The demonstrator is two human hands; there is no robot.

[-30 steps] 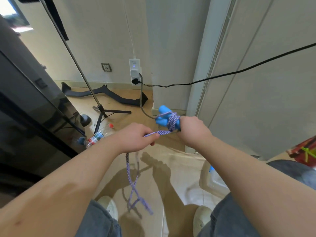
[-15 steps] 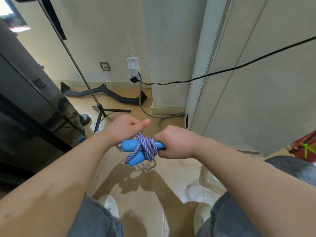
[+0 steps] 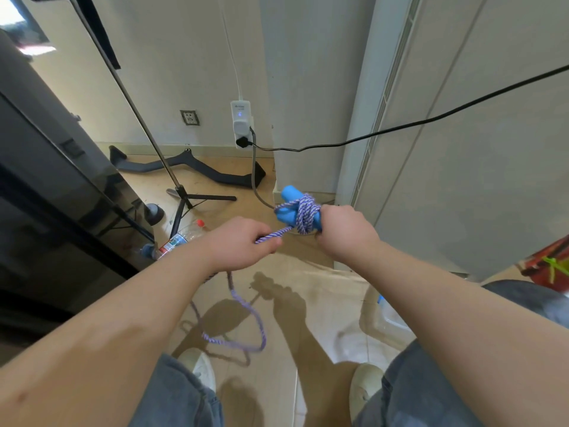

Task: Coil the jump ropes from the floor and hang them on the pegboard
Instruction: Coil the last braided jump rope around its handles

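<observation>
Far left, a plastic bottle lies on the floor by a tripod; it has a red cap and a label too blurred to read. On the wall, a white plug adapter has a logo too small to make out. The left hand pinches the purple-and-white rope taut, the loose end dangling in a loop toward the shoes. The rope is wound around two blue handles, and the right hand grips that bundle tight. A black cable stretches off right.
</observation>
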